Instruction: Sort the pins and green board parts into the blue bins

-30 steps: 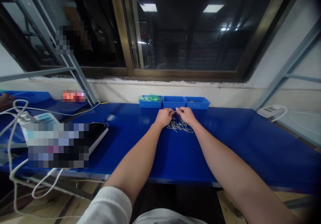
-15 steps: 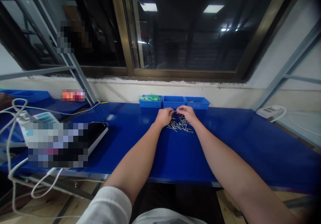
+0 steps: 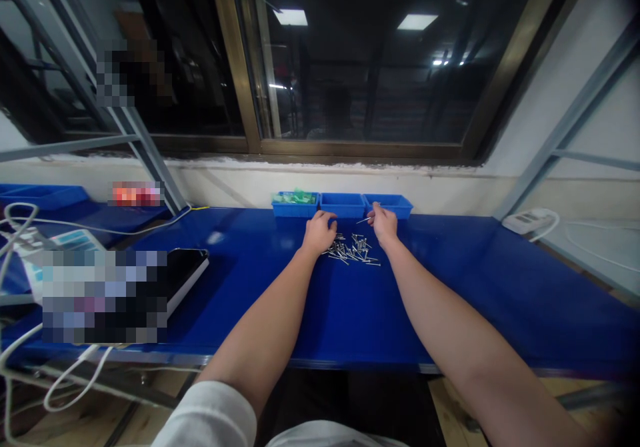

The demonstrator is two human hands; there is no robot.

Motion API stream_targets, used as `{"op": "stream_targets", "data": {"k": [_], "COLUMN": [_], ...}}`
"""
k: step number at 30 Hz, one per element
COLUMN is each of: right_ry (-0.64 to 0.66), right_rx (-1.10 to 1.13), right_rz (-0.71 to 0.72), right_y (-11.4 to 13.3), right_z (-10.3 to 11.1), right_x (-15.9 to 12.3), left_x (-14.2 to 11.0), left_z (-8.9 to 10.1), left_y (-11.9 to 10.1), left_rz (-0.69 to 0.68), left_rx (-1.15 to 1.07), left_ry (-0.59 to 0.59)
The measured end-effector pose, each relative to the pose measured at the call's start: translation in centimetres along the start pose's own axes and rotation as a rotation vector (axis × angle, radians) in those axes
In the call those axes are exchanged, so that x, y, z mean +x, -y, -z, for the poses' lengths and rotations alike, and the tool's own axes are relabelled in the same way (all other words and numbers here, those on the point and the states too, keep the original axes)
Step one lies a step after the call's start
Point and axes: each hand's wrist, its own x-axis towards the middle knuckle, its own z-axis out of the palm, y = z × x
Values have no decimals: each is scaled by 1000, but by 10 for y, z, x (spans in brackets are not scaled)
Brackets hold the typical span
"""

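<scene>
A loose pile of long silver screws (image 3: pixel 353 253) lies on the blue table. My right hand (image 3: pixel 385 224) is just in front of the right blue bin, fingers pinched on one screw (image 3: pixel 363 220) that points out to the left. At the pile's left edge is my left hand (image 3: pixel 320 232), its fingers loosely curved and apart, with nothing visible in them. Whether its fingertips touch the pile I cannot tell.
Along the wall stand a blue bin (image 3: pixel 274 211) with green plastic packets, a middle bin (image 3: pixel 343 209) and a right bin (image 3: pixel 400 212). A dark device (image 3: pixel 187 267) and white cables (image 3: pixel 70 403) are at left; a power strip (image 3: pixel 525 222) lies at right.
My hands were close together over the pile with a screw between them. They have moved apart, the right hand carrying the screw rightward towards the right bin.
</scene>
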Motion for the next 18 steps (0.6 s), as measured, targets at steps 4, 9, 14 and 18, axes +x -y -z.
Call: {"op": "stream_targets", "data": {"k": [4, 9, 14, 18], "right_ry": [-101, -5, 48, 183], "right_rx": [359, 585, 388, -48], "right_rz": [-102, -185, -138, 67], "right_y": [6, 14, 14, 12], "right_z": [6, 12, 6, -1], "right_x": [3, -1, -4, -9], "left_x": [0, 0, 1, 2], "left_z": [-4, -6, -2, 3], "left_y": [4, 6, 5, 4], "left_rz": [-3, 12, 63, 161], "left_rx": [-23, -14, 44, 108], "left_ry": [-28, -16, -3, 18]}}
